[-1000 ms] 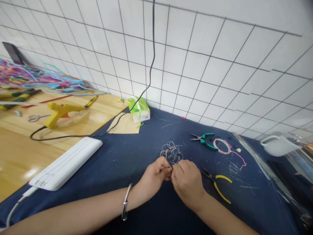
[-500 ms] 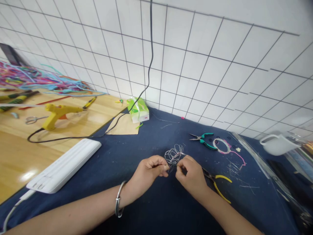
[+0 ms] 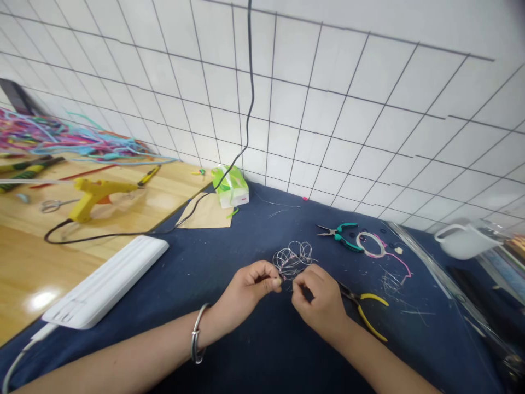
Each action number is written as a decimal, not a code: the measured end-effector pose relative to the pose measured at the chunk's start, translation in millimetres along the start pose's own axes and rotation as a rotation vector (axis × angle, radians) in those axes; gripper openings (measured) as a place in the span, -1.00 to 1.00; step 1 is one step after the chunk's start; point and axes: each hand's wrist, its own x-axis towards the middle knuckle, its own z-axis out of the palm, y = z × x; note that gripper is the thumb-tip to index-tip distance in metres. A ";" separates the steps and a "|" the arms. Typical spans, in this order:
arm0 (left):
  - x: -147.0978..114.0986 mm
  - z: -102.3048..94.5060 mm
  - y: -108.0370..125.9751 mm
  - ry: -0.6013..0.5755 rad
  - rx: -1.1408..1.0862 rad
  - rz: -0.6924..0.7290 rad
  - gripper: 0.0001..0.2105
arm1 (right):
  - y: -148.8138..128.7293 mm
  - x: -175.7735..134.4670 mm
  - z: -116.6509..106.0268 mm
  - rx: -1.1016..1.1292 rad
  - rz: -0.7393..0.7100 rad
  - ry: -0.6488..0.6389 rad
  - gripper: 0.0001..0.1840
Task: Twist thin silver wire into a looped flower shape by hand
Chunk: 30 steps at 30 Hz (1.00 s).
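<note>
A looped tangle of thin silvery wire (image 3: 292, 256) rises above the dark blue cloth between my hands. My left hand (image 3: 256, 284) pinches its lower left edge between thumb and fingers, and a silver bangle circles that wrist. Close by on the right, my right hand (image 3: 318, 295) is curled, thumb against fingers, at the lower right side of the wire; the strand in its fingertips is too fine to follow clearly. Yellow-handled pliers (image 3: 369, 314) lie just beyond my right hand, their jaws partly hidden behind it.
Teal-handled pliers (image 3: 342, 235) and a white ring-shaped coil (image 3: 371, 244) lie at the right, near wire scraps. A white power strip (image 3: 109, 282) and a yellow glue gun (image 3: 100, 194) are at the left. A black cable hangs past a green tissue pack (image 3: 232, 186).
The wire loops have turned and spread slightly between my fingers. My right hand has shifted a little left and down. The camera view has moved slightly.
</note>
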 end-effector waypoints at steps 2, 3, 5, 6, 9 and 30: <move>0.7 -0.6 -1.2 0.012 0.007 0.010 -0.90 | -1.6 -2.9 -0.7 -0.008 -0.022 -0.003 -0.85; 1.0 -0.8 -1.5 0.021 0.013 0.016 -0.90 | -2.5 -4.4 -0.9 -0.005 -0.033 -0.010 -0.84; 1.3 -0.9 -1.9 0.045 0.026 0.031 -0.90 | -4.2 -7.4 -0.5 0.019 -0.060 -0.025 -0.85; 1.3 -0.9 -2.0 0.055 0.030 0.037 -0.90 | -4.8 -8.7 0.1 0.035 -0.072 -0.026 -0.84; 0.8 0.0 -2.8 0.061 0.009 0.030 -0.89 | -5.7 -11.1 2.7 0.051 -0.093 -0.006 -0.70; -15.1 7.7 15.7 -0.284 -0.026 0.084 -0.92 | -5.7 -15.4 -7.0 -0.331 -0.229 0.073 -0.86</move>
